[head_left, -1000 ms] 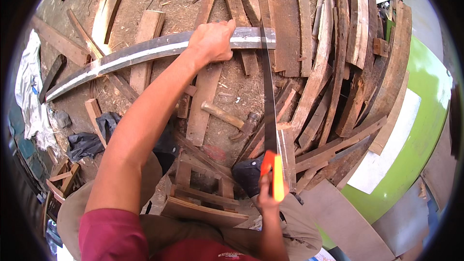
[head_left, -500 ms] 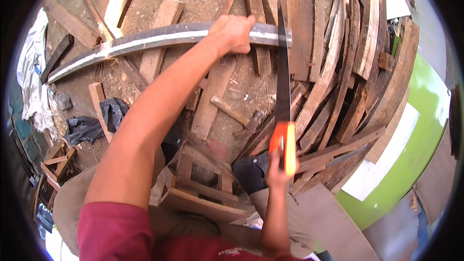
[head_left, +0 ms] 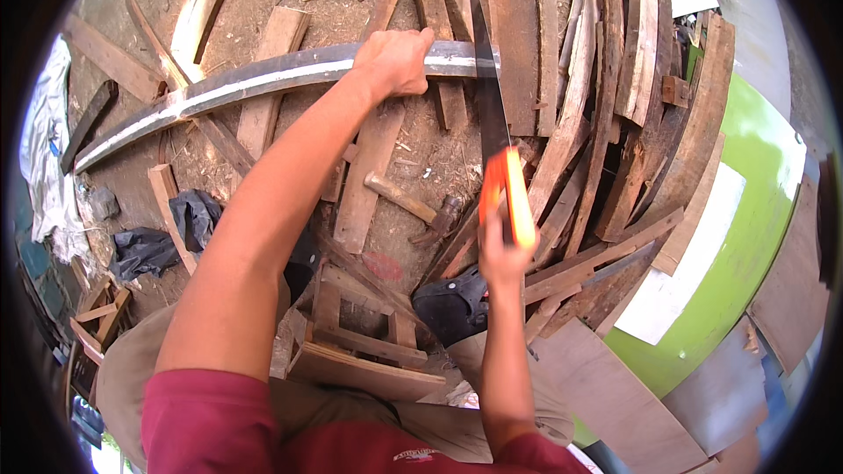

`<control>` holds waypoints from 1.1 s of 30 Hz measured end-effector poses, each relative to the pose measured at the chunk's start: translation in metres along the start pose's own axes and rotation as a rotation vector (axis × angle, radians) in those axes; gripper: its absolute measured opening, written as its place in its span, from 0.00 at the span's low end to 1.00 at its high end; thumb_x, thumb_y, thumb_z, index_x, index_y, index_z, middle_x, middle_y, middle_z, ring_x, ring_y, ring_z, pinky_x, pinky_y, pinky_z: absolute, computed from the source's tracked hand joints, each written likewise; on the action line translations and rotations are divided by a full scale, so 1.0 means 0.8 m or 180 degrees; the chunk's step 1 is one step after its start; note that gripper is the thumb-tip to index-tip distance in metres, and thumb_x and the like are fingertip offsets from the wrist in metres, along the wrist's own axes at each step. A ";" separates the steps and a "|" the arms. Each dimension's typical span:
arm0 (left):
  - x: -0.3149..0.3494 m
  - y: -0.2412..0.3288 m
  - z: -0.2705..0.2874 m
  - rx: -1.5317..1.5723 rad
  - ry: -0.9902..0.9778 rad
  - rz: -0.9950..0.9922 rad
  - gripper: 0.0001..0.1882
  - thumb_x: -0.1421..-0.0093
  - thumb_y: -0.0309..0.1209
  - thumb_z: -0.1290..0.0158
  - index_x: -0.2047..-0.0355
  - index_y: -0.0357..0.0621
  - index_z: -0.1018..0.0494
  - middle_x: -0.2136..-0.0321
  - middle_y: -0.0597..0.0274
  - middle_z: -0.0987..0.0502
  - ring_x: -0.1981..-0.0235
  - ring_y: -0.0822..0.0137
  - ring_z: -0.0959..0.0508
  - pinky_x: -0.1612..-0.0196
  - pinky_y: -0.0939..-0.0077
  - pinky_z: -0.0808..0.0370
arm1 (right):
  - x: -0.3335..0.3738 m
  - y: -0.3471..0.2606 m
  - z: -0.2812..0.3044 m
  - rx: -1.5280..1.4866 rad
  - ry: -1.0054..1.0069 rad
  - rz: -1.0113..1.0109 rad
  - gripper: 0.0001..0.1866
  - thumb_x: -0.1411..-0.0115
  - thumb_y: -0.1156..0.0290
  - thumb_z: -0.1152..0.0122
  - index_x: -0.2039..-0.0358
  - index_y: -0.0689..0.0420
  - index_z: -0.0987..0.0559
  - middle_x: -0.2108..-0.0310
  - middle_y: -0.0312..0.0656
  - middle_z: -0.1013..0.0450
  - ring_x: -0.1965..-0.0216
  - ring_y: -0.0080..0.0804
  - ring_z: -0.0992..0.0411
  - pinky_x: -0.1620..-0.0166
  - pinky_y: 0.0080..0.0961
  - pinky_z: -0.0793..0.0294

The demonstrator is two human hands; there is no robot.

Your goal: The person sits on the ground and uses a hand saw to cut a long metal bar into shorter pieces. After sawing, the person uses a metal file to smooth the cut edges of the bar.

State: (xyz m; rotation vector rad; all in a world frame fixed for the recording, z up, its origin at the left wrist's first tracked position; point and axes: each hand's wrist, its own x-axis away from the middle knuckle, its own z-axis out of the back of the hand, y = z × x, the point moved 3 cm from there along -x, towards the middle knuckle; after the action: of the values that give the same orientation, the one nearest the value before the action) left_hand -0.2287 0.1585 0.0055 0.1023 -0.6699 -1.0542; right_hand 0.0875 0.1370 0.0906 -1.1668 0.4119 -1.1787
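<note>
My left hand (head_left: 397,60) grips a long curved grey plank (head_left: 237,83) that stretches from the far left to the saw blade. My right hand (head_left: 502,250) holds the orange handle (head_left: 507,195) of a hand saw. Its dark blade (head_left: 486,79) stands on edge and crosses the plank's right end just to the right of my left hand. My knees and a small wooden stool (head_left: 360,342) lie below the hands.
Many curved wooden slats (head_left: 606,105) are stacked to the right. Loose boards and sawdust cover the ground. A hammer (head_left: 413,202) lies between my arms. A green and white curved panel (head_left: 729,237) sits at the right, black plastic (head_left: 167,233) at the left.
The saw has slid forward along its cut, and my right hand with the orange handle has moved up toward the plank. My left hand keeps its grip.
</note>
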 end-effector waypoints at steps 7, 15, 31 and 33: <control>0.008 -0.016 -0.015 0.0172 0.0219 -0.0131 0.23 0.53 0.29 0.44 0.55 0.37 0.29 0.60 0.41 0.19 0.59 0.43 0.18 0.55 0.51 0.21 | 0.066 -0.017 0.017 0.0239 0.0111 0.0233 0.08 0.38 0.78 0.39 0.62 0.69 0.17 0.78 0.41 0.24 0.77 0.23 0.25 0.72 0.26 0.27; -0.006 0.006 0.001 0.0147 -0.0025 -0.0117 0.22 0.52 0.30 0.44 0.55 0.38 0.29 0.61 0.42 0.18 0.57 0.43 0.18 0.54 0.51 0.21 | -0.069 -0.023 -0.053 -0.0181 0.0134 -0.0118 0.12 0.35 0.73 0.35 0.76 0.62 0.23 0.83 0.27 0.34 0.80 0.15 0.37 0.77 0.23 0.39; -0.002 0.004 0.005 -0.0043 -0.0140 0.0045 0.24 0.53 0.30 0.45 0.53 0.37 0.26 0.59 0.40 0.18 0.55 0.43 0.17 0.51 0.53 0.21 | 0.007 -0.025 0.031 -0.0222 0.0206 -0.0758 0.07 0.37 0.75 0.35 0.70 0.64 0.21 0.78 0.30 0.27 0.78 0.18 0.31 0.75 0.21 0.33; -0.001 0.004 0.002 -0.0038 -0.0177 0.0038 0.23 0.52 0.30 0.46 0.54 0.37 0.27 0.59 0.40 0.18 0.55 0.42 0.18 0.52 0.52 0.21 | 0.050 -0.056 0.023 0.0392 -0.0129 0.0003 0.04 0.41 0.79 0.35 0.71 0.65 0.20 0.80 0.38 0.26 0.78 0.21 0.28 0.74 0.25 0.30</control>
State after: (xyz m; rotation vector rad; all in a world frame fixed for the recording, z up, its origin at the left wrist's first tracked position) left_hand -0.2271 0.1615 0.0074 0.0587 -0.7137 -1.0525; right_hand 0.0948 0.1144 0.1489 -1.0817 0.3046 -1.1616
